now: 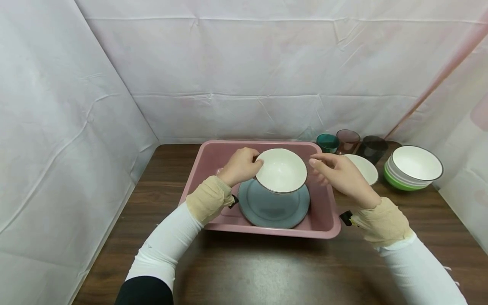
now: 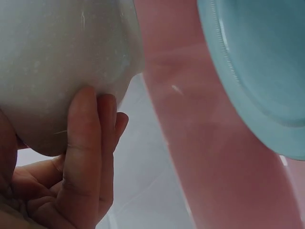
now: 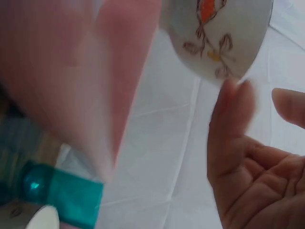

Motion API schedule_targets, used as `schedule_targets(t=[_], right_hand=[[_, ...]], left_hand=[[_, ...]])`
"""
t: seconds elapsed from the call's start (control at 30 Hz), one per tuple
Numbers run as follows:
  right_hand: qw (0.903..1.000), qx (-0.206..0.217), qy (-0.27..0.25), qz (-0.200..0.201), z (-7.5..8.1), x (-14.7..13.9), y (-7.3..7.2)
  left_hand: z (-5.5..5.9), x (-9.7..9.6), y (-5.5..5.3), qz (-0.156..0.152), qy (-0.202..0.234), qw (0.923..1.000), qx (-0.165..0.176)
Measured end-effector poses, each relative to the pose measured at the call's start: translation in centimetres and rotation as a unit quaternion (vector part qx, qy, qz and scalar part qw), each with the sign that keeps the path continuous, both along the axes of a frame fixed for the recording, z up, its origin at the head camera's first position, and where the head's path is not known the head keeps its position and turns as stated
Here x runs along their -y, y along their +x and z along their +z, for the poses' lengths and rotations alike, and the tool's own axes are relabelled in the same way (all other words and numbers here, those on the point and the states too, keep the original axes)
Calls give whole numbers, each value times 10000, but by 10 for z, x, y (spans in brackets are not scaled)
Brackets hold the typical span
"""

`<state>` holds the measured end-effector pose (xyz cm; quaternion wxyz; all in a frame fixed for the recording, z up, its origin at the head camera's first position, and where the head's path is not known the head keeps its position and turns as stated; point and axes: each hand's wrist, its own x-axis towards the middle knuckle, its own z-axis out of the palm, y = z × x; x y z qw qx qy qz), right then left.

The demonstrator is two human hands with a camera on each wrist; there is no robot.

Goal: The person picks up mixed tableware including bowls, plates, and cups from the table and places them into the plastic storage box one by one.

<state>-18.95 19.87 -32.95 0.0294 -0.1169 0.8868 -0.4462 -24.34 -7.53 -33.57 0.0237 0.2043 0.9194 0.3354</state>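
The head view shows the left hand (image 1: 241, 166) pinching the near side of a white bowl (image 1: 281, 170), holding it up over a pink tub (image 1: 267, 232). The right hand (image 1: 337, 171) is loose, its thumb and fingers parted, just beside the bowl's other side; whether a fingertip touches it is hard to tell. The right wrist view shows a painted orange shape (image 3: 208, 10) and brown leafy twigs on the bowl's outside, cut off at the top.

Below the hands, the tub holds a blue-grey plate (image 1: 272, 214), partly covered by the raised bowl. Something clear (image 1: 219, 171) beside the left hand is mostly hidden.

Beyond the right hand stand a green cup (image 1: 328, 143), a brownish cup (image 1: 347, 142) and a black cup (image 1: 371, 148). A white dish (image 1: 364, 169) is half hidden behind that hand; farther right sits a bowl stack (image 1: 417, 163), green at the bottom.
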Motion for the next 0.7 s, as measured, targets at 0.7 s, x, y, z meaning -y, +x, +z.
schedule_targets(t=[0.7], right_hand=[[9969, -157, 511, -572, -63, -12, 12]], left_hand=[[-38, -6, -12, 75, -813, 9931, 841]])
